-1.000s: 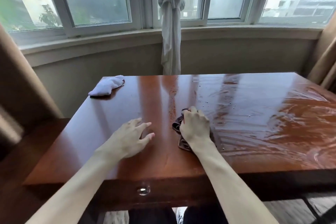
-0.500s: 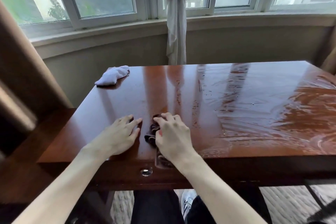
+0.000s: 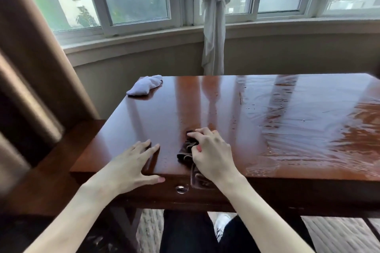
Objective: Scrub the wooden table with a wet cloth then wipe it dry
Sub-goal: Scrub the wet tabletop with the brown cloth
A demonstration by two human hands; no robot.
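Head cam cuts off the wooden table (image 3: 205,109) on the right; most of the dark cloth (image 3: 186,151) hides under the right hand (image 3: 211,154), which bunches it in curled fingers near the front edge, one end drooping over; left hand (image 3: 131,167) rests flat beside it, fingers spread; white cloth (image 3: 145,87) sits far-left.

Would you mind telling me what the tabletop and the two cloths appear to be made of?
Table: reddish wood, apparently glossy lacquer, since it mirrors the window. Dark cloth: soft brown fabric, bunched in folds. White cloth: soft fabric, perhaps terry; weave unclear.
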